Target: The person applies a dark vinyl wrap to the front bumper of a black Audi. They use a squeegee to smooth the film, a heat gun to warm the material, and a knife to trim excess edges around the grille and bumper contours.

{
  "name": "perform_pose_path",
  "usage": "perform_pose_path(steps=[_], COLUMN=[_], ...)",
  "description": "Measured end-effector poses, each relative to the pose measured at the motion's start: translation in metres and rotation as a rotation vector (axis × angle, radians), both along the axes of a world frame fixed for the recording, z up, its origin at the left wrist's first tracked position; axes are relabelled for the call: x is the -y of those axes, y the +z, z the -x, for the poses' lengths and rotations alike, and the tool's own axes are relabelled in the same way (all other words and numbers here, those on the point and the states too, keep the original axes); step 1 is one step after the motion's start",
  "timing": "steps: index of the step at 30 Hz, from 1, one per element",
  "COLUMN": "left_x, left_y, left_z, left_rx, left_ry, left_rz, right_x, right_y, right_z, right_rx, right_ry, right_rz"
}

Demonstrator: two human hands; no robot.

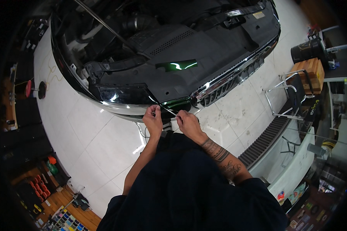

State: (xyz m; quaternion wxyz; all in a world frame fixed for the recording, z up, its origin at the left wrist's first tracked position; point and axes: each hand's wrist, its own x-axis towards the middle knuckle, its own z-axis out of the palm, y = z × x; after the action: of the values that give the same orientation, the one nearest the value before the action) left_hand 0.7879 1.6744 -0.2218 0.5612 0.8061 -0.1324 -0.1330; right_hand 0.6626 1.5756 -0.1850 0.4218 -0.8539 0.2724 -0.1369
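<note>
Both my hands work at the front corner of a dark car, where the headlight [123, 94] meets a glossy dark green panel [178, 104]. My left hand [153, 120] is closed, fingertips pinched together at the headlight's lower inner corner; whatever sits in them is too small to make out. Slightly to the right, my right hand [189, 124] is closed around the end of a thin, light-coloured rod or strip [169, 110]. Its other end reaches up-left to the panel edge beside my left fingertips. A loose piece of shiny green film [177, 65] lies on the black engine-bay cover.
The engine bay is exposed, with a prop rod [104, 26] slanting across it. The chrome grille [229, 79] runs off to the right. A metal-framed chair [293, 92] and wooden block [310, 73] stand at right, near a dark floor grate [266, 138] and a pale bumper-like part [293, 173].
</note>
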Motion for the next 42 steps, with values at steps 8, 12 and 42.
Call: perform_pose_path(steps=[8, 12, 42], left_x=[0.0, 0.0, -0.016], left_y=[0.003, 0.006, -0.002], left_z=[0.002, 0.003, 0.005], left_rx=[-0.017, -0.022, 0.01], left_ry=[0.001, -0.019, -0.09], left_rz=[0.051, 0.056, 0.146], right_x=[0.0, -0.001, 0.002], right_y=[-0.003, -0.005, -0.02], right_z=[-0.001, -0.002, 0.012], right_rx=[0.061, 0.047, 0.077], right_ry=[-0.013, -0.02, -0.019], right_rz=[0.005, 0.002, -0.011])
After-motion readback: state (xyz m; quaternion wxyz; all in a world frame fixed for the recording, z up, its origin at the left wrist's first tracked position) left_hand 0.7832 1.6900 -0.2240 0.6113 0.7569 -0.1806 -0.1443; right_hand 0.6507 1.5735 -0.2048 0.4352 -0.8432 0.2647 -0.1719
